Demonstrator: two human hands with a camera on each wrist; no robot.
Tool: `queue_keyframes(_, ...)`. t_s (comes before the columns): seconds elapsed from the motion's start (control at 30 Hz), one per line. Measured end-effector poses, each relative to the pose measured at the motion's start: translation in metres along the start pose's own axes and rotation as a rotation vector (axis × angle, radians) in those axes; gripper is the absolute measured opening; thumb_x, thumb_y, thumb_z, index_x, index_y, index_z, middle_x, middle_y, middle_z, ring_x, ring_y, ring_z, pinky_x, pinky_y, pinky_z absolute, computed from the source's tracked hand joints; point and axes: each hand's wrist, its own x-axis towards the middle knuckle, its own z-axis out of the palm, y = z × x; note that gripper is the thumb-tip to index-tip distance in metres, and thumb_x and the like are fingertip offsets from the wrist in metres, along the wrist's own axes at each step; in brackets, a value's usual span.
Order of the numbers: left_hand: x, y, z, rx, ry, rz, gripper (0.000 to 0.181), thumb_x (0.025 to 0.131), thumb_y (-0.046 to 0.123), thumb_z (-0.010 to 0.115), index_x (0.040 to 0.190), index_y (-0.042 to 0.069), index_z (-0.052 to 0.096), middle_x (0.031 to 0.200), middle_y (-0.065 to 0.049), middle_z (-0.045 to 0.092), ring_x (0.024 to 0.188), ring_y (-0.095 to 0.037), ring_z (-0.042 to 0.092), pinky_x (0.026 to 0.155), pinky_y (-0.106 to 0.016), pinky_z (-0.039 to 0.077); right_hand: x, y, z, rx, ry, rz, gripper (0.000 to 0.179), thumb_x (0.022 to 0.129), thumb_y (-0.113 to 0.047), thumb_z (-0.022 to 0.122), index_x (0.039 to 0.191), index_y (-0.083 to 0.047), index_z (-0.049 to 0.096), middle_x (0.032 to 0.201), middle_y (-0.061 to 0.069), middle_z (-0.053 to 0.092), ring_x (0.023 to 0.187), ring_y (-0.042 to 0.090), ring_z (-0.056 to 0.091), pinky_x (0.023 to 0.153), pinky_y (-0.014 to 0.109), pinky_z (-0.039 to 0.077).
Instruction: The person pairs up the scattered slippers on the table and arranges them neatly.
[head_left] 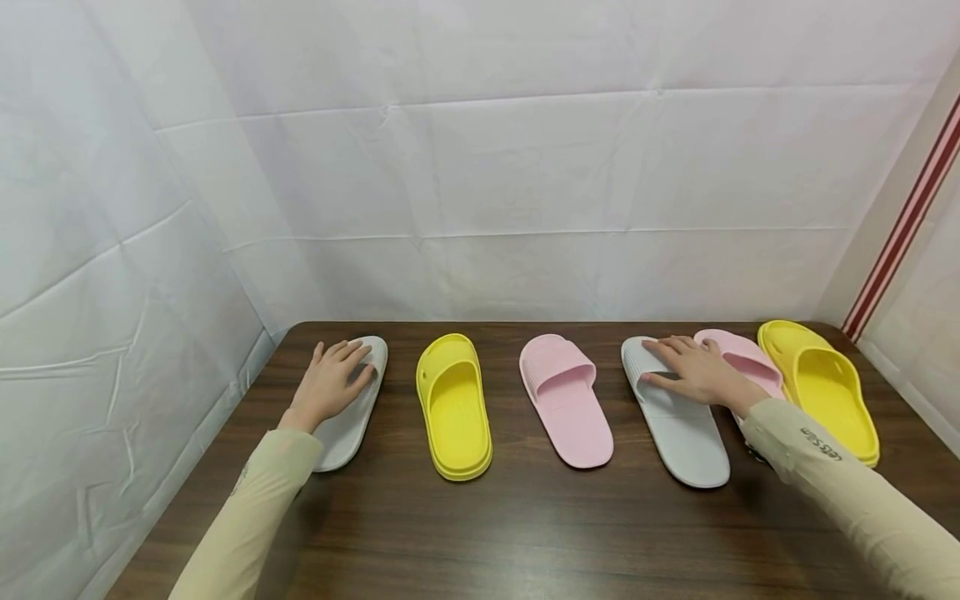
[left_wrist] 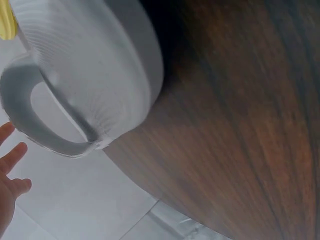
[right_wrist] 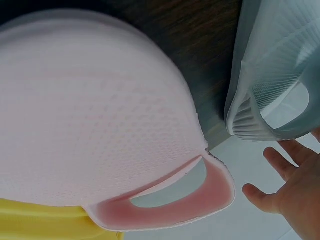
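At the table's left end, my left hand [head_left: 327,387] hovers over a light grey slipper [head_left: 352,425], its fingers spread. The left wrist view shows those fingertips close to the strap [left_wrist: 22,107] of that slipper, with nothing held. On the right, my right hand [head_left: 699,372] is above the strap of another grey slipper [head_left: 686,442], fingers extended. The right wrist view has this grey slipper [right_wrist: 250,95] beside the hand; contact there is hard to tell. Under my right wrist lies a pink slipper [head_left: 738,350], partly hidden by the hand and sleeve.
Between the hands lie a yellow slipper [head_left: 459,417] and a pink slipper [head_left: 573,417]. Another yellow slipper [head_left: 832,400] sits at the far right, next to the partly hidden pink one. White sheeting [head_left: 510,183] rises behind the dark wooden table [head_left: 480,533].
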Motion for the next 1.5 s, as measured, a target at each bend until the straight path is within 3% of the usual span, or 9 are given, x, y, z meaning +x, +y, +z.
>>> queue_keyframes(0.33,-0.002,-0.006,0.003,0.020,-0.016,-0.012,0.041,0.092,0.030,0.046,0.124,0.005,0.052,0.130,-0.018,0.048,0.122,-0.038,0.039,0.104,-0.061,0.012,0.001,0.002,0.001,-0.008,0.013,-0.008,0.067,0.084,-0.060,0.043,0.135,-0.017,0.039,0.125,0.013,0.048,0.118,0.034,0.041,0.089,0.063,0.025)
queue_keyframes(0.77,-0.005,-0.008,0.005,0.011,0.008,-0.007,0.037,0.091,0.029,0.048,0.120,0.007,0.054,0.127,-0.017,0.051,0.115,-0.039,0.047,0.102,-0.063,0.013,0.001,0.003,0.004,0.010,0.034,-0.039,0.048,0.083,-0.059,0.045,0.121,-0.030,0.049,0.116,0.010,0.051,0.110,0.031,0.045,0.085,0.060,0.028)
queue_keyframes(1.5,-0.016,-0.011,-0.001,0.033,0.024,0.025,0.035,0.089,0.030,0.051,0.115,0.007,0.059,0.118,-0.015,0.057,0.107,-0.036,0.054,0.100,-0.064,0.016,-0.008,-0.004,0.000,-0.006,0.072,-0.075,0.037,0.086,-0.049,0.049,0.116,-0.028,0.049,0.103,0.017,0.050,0.093,0.032,0.049,0.080,0.054,0.029)
